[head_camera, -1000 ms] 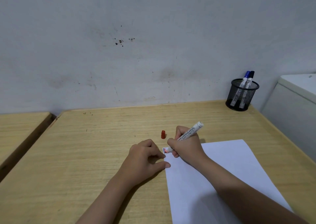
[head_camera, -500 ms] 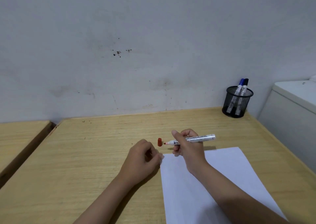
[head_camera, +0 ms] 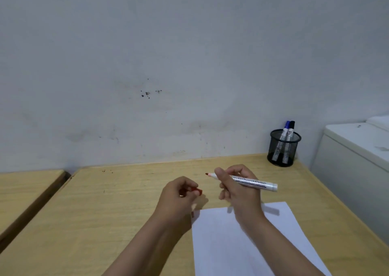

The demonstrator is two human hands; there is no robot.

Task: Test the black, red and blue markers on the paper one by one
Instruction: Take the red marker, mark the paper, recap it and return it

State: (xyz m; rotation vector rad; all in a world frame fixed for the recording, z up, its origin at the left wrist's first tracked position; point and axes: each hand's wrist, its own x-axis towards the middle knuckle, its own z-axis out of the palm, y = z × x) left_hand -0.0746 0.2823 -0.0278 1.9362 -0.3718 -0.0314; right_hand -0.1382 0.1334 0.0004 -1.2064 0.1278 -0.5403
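Observation:
My right hand (head_camera: 237, 186) grips the uncapped red marker (head_camera: 251, 182), raised above the table with its red tip pointing left. My left hand (head_camera: 176, 197) pinches the small red cap (head_camera: 197, 191) just left of that tip, a short gap between them. The white paper (head_camera: 248, 244) lies flat below my right hand; a small red mark (head_camera: 192, 214) shows at its top left corner. At the back right a black mesh pen holder (head_camera: 283, 148) contains the blue marker (head_camera: 285, 128) and the black marker (head_camera: 291, 128), both capped and upright.
The wooden table (head_camera: 105, 212) meets a pale wall at the back. A second wooden surface (head_camera: 25, 191) lies to the left across a narrow gap. A white cabinet (head_camera: 357, 160) stands against the table's right edge.
My right hand lifted the red marker off the paper and turned it level. My left hand left the paper's edge and picked up the red cap from the table.

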